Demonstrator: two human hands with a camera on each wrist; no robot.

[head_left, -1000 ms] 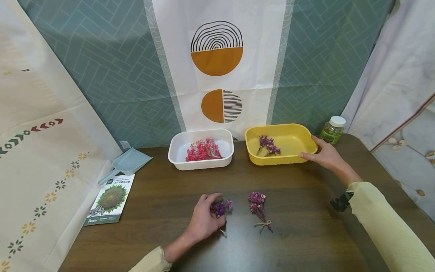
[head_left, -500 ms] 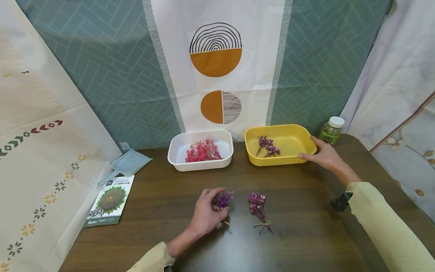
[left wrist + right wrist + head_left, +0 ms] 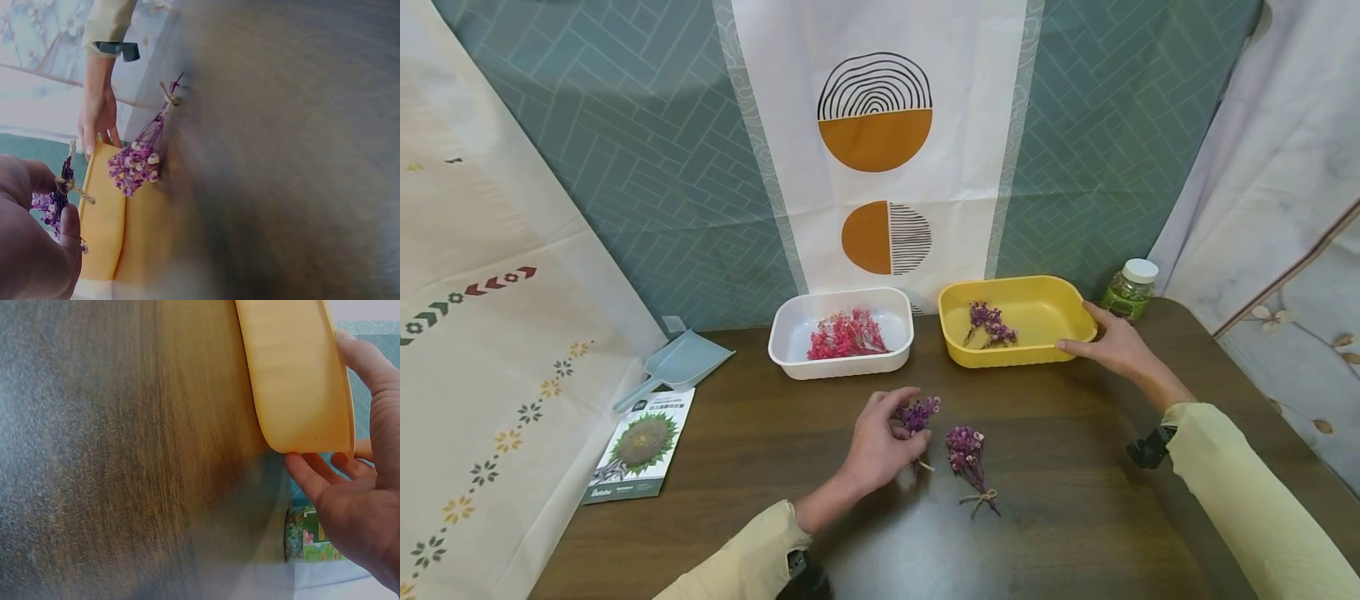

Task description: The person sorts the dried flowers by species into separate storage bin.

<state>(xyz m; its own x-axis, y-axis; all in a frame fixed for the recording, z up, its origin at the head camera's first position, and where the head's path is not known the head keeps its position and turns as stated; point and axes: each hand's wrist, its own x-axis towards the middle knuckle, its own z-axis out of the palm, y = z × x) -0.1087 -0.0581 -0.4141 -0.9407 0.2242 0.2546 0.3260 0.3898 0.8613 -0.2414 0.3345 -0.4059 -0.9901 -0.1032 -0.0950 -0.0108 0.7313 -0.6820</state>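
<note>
My left hand (image 3: 880, 446) pinches a small bunch of purple dried flowers (image 3: 922, 410) tied with twine, lifted above the table. In the left wrist view the twine knot (image 3: 64, 185) shows between thumb and fingers. A second tied purple bunch (image 3: 966, 450) lies on the table just right of that hand. At the back right, my right hand (image 3: 1116, 342) grips the right end of a yellow plastic tray (image 3: 1052, 321), thumb at the near rim and fingers round the end wall. Inside that tray lies another purple bunch (image 3: 992, 323), at its left side.
A white tray (image 3: 782, 329) with pink dried flowers (image 3: 847, 335) stands left of the yellow one. Behind my right hand is a white-lidded jar (image 3: 1129, 290). A pale blue dustpan (image 3: 688, 360) and a sunflower packet (image 3: 643, 450) lie at the left. Patterned cloths hang around the table.
My left hand has lifted its purple bunch off the table and carried it right and away from me, towards the trays. My right hand stays on the yellow tray.
</note>
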